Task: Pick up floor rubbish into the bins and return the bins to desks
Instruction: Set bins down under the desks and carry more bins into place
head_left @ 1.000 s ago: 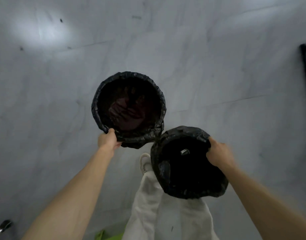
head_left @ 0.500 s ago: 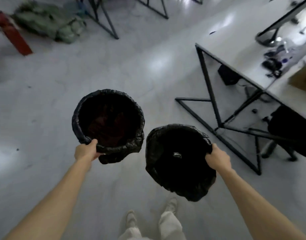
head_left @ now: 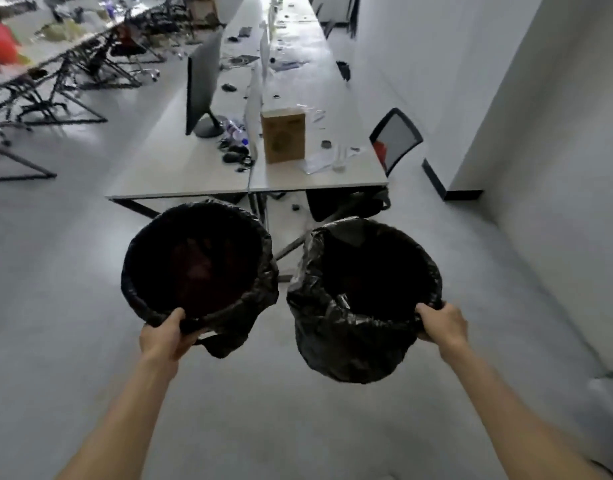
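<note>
I carry two round bins lined with black plastic bags, both held off the floor in front of me. My left hand (head_left: 164, 336) grips the near rim of the left bin (head_left: 260, 292), whose inside shows something dark reddish. My right hand (head_left: 443, 323) grips the near right rim of the right bin (head_left: 336, 334); its liner is crumpled and hangs loose. A long row of white desks (head_left: 180, 181) begins just beyond the bins and runs away from me.
On the desks stand a monitor (head_left: 201, 81), a brown cardboard box (head_left: 283, 136), a mouse and cables. A black mesh chair (head_left: 396, 140) sits at the right desk edge. A white wall (head_left: 540, 133) runs along the right. More desks and chairs fill the far left.
The view has swung up from the floor to the desk row. Both hands keep their grip on the bins, which now sit side by side and closer to the desks.
</note>
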The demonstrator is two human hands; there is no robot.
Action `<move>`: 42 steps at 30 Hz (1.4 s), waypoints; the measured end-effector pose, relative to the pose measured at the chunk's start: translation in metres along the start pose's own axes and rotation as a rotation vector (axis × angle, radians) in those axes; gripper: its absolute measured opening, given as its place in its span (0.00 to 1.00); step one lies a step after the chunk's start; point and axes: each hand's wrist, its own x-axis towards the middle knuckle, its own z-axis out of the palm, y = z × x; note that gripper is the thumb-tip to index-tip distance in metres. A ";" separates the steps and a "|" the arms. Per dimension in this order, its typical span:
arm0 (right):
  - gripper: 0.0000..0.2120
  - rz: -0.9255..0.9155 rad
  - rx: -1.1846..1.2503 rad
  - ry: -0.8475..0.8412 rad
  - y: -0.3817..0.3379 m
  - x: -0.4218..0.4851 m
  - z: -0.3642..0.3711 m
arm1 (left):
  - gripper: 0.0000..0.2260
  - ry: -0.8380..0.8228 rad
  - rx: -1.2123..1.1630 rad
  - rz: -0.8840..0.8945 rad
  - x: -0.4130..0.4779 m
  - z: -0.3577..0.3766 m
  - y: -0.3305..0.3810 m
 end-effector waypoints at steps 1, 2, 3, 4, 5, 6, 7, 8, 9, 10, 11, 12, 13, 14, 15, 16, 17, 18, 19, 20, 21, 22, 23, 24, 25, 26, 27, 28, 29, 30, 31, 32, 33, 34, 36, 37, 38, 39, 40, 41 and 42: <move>0.08 0.031 0.046 0.038 0.006 0.015 -0.024 | 0.15 -0.050 0.017 0.019 -0.008 0.036 0.005; 0.08 0.051 0.087 0.062 0.012 0.029 -0.044 | 0.16 -0.097 0.035 0.031 -0.017 0.066 0.010; 0.08 0.072 0.131 0.085 0.017 0.044 -0.065 | 0.16 -0.136 0.056 0.041 -0.029 0.100 0.014; 0.10 0.090 0.176 0.100 0.020 0.060 -0.083 | 0.17 -0.163 0.073 0.052 -0.039 0.132 0.017; 0.12 0.102 0.222 0.111 0.021 0.071 -0.096 | 0.17 -0.187 0.088 0.058 -0.047 0.154 0.020; 0.12 0.107 0.270 0.124 0.021 0.085 -0.114 | 0.17 -0.216 0.096 0.070 -0.057 0.184 0.021; 0.13 0.114 0.319 0.141 0.022 0.098 -0.133 | 0.17 -0.244 0.113 0.081 -0.068 0.212 0.022; 0.13 0.117 0.364 0.157 0.022 0.107 -0.147 | 0.18 -0.274 0.135 0.085 -0.075 0.235 0.022; 0.13 0.125 0.407 0.170 0.021 0.118 -0.164 | 0.19 -0.307 0.148 0.079 -0.086 0.258 0.024; 0.13 0.129 0.447 0.183 0.020 0.128 -0.179 | 0.19 -0.341 0.164 0.077 -0.095 0.279 0.025; 0.13 0.127 0.484 0.192 0.018 0.137 -0.193 | 0.18 -0.370 0.167 0.070 -0.107 0.297 0.028; 0.13 0.123 0.523 0.201 0.016 0.144 -0.206 | 0.16 -0.384 0.162 0.056 -0.115 0.312 0.028; 0.13 0.117 0.568 0.211 0.013 0.161 -0.225 | 0.13 -0.405 0.151 0.045 -0.125 0.338 0.031; 0.13 0.113 0.601 0.213 0.011 0.168 -0.233 | 0.12 -0.417 0.151 0.039 -0.131 0.351 0.033; 0.13 0.114 0.625 0.215 0.009 0.176 -0.240 | 0.10 -0.431 0.150 0.040 -0.138 0.365 0.038; 0.15 0.112 0.650 0.217 0.006 0.184 -0.247 | 0.07 -0.443 0.150 0.044 -0.144 0.379 0.042; 0.17 0.109 0.677 0.225 0.002 0.198 -0.257 | 0.06 -0.463 0.154 0.049 -0.151 0.403 0.048; 0.18 0.106 0.698 0.231 -0.002 0.209 -0.264 | 0.06 -0.475 0.146 0.056 -0.155 0.421 0.054; 0.19 0.115 0.713 0.239 -0.007 0.221 -0.270 | 0.05 -0.485 0.141 0.061 -0.160 0.440 0.059; 0.19 0.123 0.732 0.248 -0.011 0.236 -0.277 | 0.05 -0.504 0.133 0.067 -0.165 0.461 0.064; 0.18 0.131 0.751 0.249 -0.016 0.249 -0.283 | 0.06 -0.524 0.126 0.070 -0.169 0.478 0.068; 0.18 0.137 0.768 0.250 -0.022 0.263 -0.289 | 0.06 -0.544 0.118 0.079 -0.173 0.495 0.073; 0.18 0.142 0.781 0.248 -0.029 0.280 -0.295 | 0.06 -0.560 0.110 0.086 -0.173 0.517 0.078; 0.18 0.145 0.792 0.247 -0.035 0.297 -0.300 | 0.07 -0.572 0.101 0.095 -0.173 0.536 0.083; 0.18 0.147 0.802 0.241 -0.044 0.315 -0.305 | 0.08 -0.580 0.086 0.099 -0.173 0.556 0.090; 0.17 0.143 0.808 0.237 -0.052 0.333 -0.310 | 0.09 -0.585 0.072 0.104 -0.172 0.577 0.098; 0.17 0.136 0.813 0.227 -0.063 0.357 -0.316 | 0.08 -0.594 0.055 0.112 -0.167 0.604 0.107; 0.17 0.130 0.814 0.226 -0.072 0.376 -0.319 | 0.09 -0.595 0.044 0.119 -0.164 0.626 0.114; 0.18 0.120 0.810 0.218 -0.085 0.399 -0.324 | 0.10 -0.600 0.023 0.128 -0.158 0.653 0.122; 0.18 0.113 0.807 0.221 -0.092 0.413 -0.326 | 0.09 -0.596 0.005 0.140 -0.156 0.669 0.128; 0.18 0.113 0.807 0.218 -0.107 0.439 -0.331 | 0.08 -0.591 -0.007 0.150 -0.151 0.699 0.138; 0.18 0.111 0.805 0.217 -0.118 0.463 -0.334 | 0.07 -0.585 -0.012 0.157 -0.147 0.724 0.146; 0.18 0.109 0.797 0.213 -0.132 0.485 -0.339 | 0.07 -0.581 -0.023 0.164 -0.141 0.752 0.156; 0.18 0.102 0.794 0.209 -0.144 0.508 -0.343 | 0.07 -0.573 -0.036 0.170 -0.136 0.776 0.166; 0.17 0.090 0.796 0.202 -0.170 0.546 -0.352 | 0.08 -0.557 -0.044 0.196 -0.128 0.818 0.190; 0.17 0.086 0.798 0.200 -0.182 0.561 -0.357 | 0.09 -0.547 -0.047 0.207 -0.124 0.836 0.199; 0.17 0.088 0.803 0.199 -0.191 0.583 -0.363 | 0.09 -0.533 -0.042 0.218 -0.121 0.859 0.209; 0.17 0.095 0.807 0.196 -0.200 0.608 -0.369 | 0.10 -0.508 -0.031 0.238 -0.116 0.885 0.218; 0.17 0.092 0.814 0.186 -0.208 0.630 -0.373 | 0.10 -0.486 -0.020 0.259 -0.114 0.905 0.228; 0.17 0.090 0.822 0.176 -0.216 0.648 -0.377 | 0.10 -0.472 -0.015 0.277 -0.110 0.923 0.235; 0.17 0.087 0.831 0.164 -0.225 0.671 -0.379 | 0.10 -0.461 -0.014 0.288 -0.105 0.943 0.245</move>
